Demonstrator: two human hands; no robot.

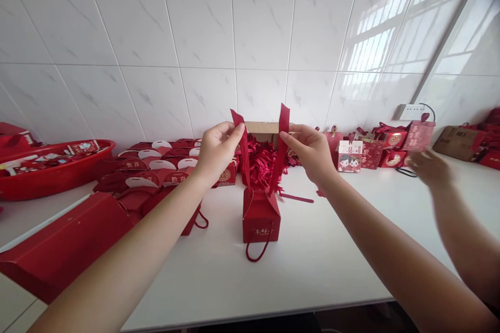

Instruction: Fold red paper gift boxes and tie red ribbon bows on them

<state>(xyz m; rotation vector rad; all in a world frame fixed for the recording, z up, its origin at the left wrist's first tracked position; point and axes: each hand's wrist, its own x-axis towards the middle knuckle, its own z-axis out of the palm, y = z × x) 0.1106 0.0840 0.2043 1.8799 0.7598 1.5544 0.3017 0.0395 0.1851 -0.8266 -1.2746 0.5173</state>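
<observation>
A small red gift box [261, 216] with gold lettering and a dark red cord handle [257, 258] stands upright on the white table [234, 291]. From its peaked top a red ribbon [284, 158] rises in two strands. My left hand [221, 148] pinches the left strand near its end, between thumb and fingers. The other strand is pinched the same way by my right hand [307, 151], at about the same height. Both strands are held up above the box, apart from each other and not tied.
Behind the box, a cardboard carton [269, 127] holds a heap of red ribbons [260, 164]. Many red boxes [156, 166] stand at left, near a red basin [78, 166] of small packets. At right, a co-worker's blurred hand [432, 169] is near finished-looking boxes [392, 148].
</observation>
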